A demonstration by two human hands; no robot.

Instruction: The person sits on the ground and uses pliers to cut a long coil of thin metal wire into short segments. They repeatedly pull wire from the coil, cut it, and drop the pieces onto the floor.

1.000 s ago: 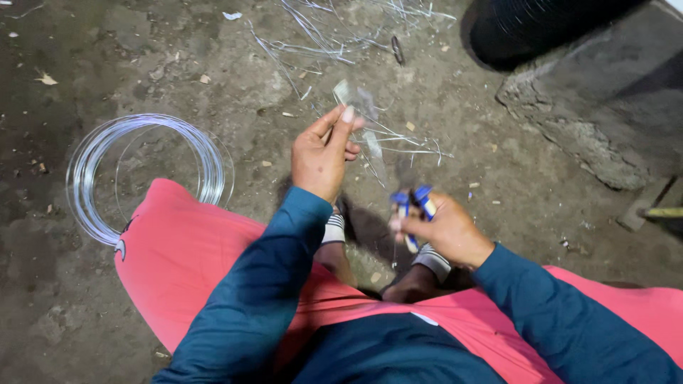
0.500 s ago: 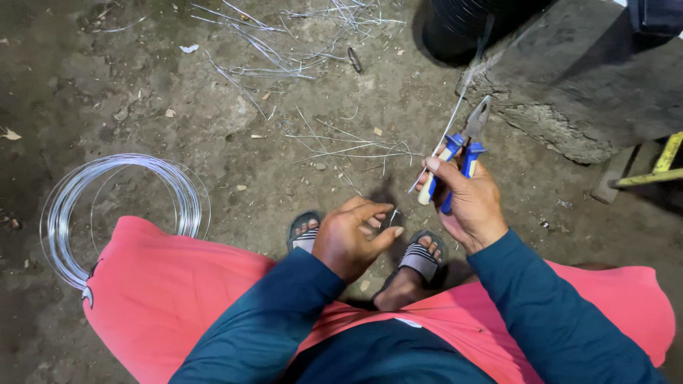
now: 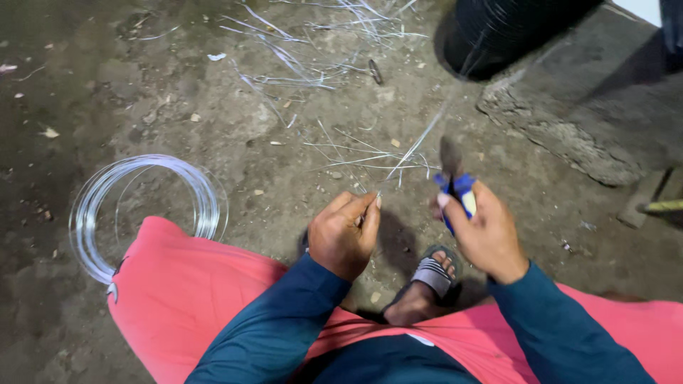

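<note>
At frame centre, a thin silvery wire strand [image 3: 416, 142] is pinched by the left hand [image 3: 345, 235]; blue-handled steel pliers [image 3: 453, 178] are gripped by the right hand [image 3: 487, 231], apparently readied for cutting.

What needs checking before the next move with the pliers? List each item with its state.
1. Left hand pinches the thin silver wire strand at its near end: ok.
2. Right hand grips the blue-handled pliers, nose pointing up: ok.
3. Strand runs taut up toward the black wire spool: ok, as far as the blur shows.
4. Pliers' nose is on the strand: cannot tell, it is blurred.
5. Sandalled foot lies below both hands, apart from the strand: ok.
6. Silver wire coil lies on the dirt floor to the left, away from the hands: ok.
</note>
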